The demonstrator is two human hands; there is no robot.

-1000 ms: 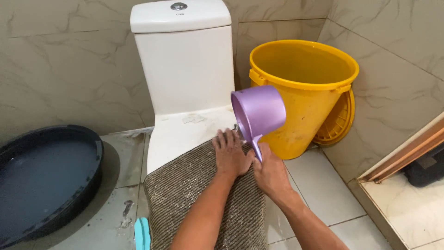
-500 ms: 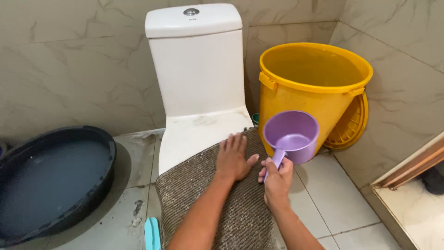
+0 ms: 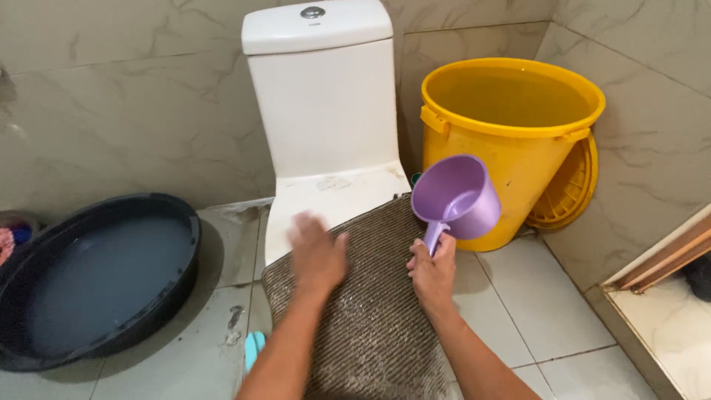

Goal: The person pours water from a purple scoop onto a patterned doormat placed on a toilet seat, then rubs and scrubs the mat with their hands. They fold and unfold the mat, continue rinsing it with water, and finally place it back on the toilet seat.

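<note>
A brown ribbed mat [image 3: 370,311] lies draped over the closed seat of a white toilet [image 3: 326,111]. My left hand [image 3: 317,252] is flat on the mat's upper left part, fingers spread and blurred. My right hand [image 3: 432,270] grips the handle of a purple plastic dipper [image 3: 455,198], held upright over the mat's right edge with its mouth facing me. The dipper hangs just in front of a yellow bucket [image 3: 511,141].
A large dark basin [image 3: 96,274] of murky water sits on the tiled floor at left. The bucket's yellow lid [image 3: 566,189] leans on the wall behind it. A turquoise object [image 3: 253,348] lies by the mat. A wooden door threshold [image 3: 659,259] runs at right.
My left hand has slid left across the mat. My right hand has brought the dipper from tipped sideways to upright and lifted it slightly.
</note>
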